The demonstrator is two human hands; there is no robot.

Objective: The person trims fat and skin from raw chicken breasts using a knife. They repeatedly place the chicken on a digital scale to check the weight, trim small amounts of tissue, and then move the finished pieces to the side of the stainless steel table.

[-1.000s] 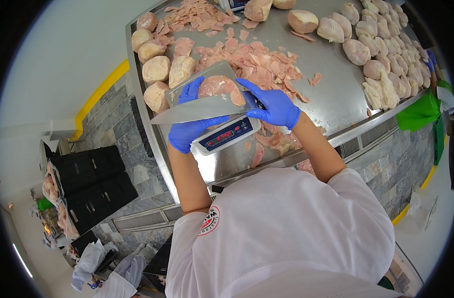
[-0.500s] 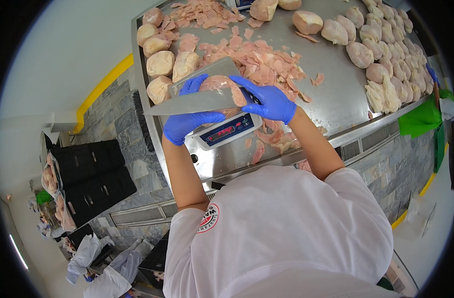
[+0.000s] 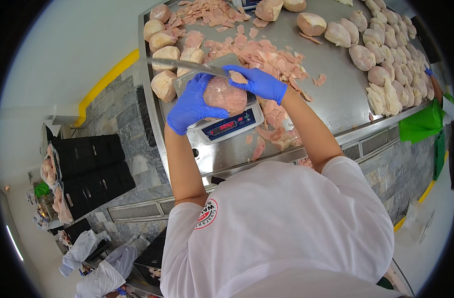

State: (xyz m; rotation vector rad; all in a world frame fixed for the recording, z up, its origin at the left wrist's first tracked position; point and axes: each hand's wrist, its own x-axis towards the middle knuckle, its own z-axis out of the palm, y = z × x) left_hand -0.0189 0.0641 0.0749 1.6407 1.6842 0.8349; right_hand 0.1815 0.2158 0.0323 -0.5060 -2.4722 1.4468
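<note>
A round, pinkish piece of meat (image 3: pixel 226 95) sits over a white digital scale (image 3: pixel 233 130) with a blue panel and red lit digits. My blue-gloved left hand (image 3: pixel 193 105) is closed around its left side, fingers behind and thumb in front. My blue-gloved right hand (image 3: pixel 261 82) grips a long knife (image 3: pixel 189 64) at the meat's far right; the handle is hidden in the glove. The blade points left, beyond the meat. A small slice of meat (image 3: pixel 238 77) lies against the blade beside my right fingers. Behind the scale spreads a heap of thin meat slices (image 3: pixel 266 58).
The steel table (image 3: pixel 331 72) has a raised rim. Several round meat pieces (image 3: pixel 163 85) line its left side, and many paler ones (image 3: pixel 361 57) crowd the right. Black crates (image 3: pixel 95 171) stand on the floor at left. Another person's gloved hand (image 3: pixel 428 71) shows far right.
The knife has moved from in front of the meat to its far side. My right hand has moved slightly away, and the meat's front is now uncovered. A small slice now shows at the blade.
</note>
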